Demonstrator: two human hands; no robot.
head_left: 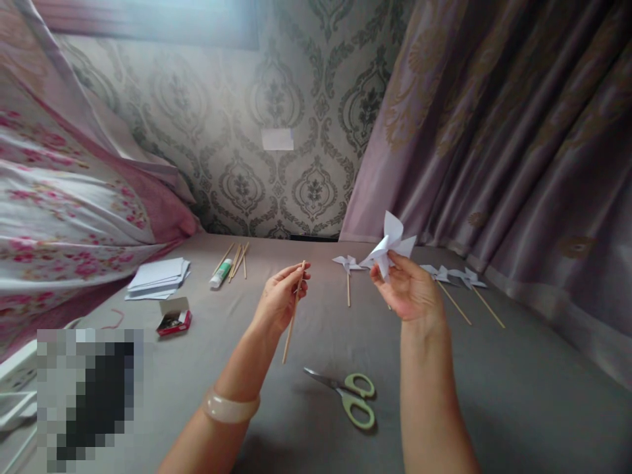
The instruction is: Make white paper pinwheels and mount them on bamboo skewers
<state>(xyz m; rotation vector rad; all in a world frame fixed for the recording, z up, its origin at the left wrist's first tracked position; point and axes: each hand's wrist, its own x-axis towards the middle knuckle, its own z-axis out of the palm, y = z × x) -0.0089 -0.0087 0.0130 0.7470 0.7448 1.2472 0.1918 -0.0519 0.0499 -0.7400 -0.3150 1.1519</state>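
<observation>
Between the thumb and fingers of my left hand (282, 295) is a thin wooden stick (291, 326), tilted, its top end just above the fingertips. My right hand (413, 286) pinches a white paper pinwheel (388, 243), raised above the surface with its blades fanned out; the fingers hide part of it. Stick and pinwheel are apart. Below and between my forearms lie scissors (343, 394) with pale green handles. Behind my right hand lie several finished pinwheels on sticks, one pinwheel (348, 264) to its left and another pinwheel (467, 278) to its right.
At the back left are a stack of white paper (157, 276), a glue tube (221, 274) and several loose wooden sticks (238, 262). A small open red box (174, 322) holds little metal pieces. Curtains (444, 131) hang at the right; the patterned wall (237, 131) stands behind.
</observation>
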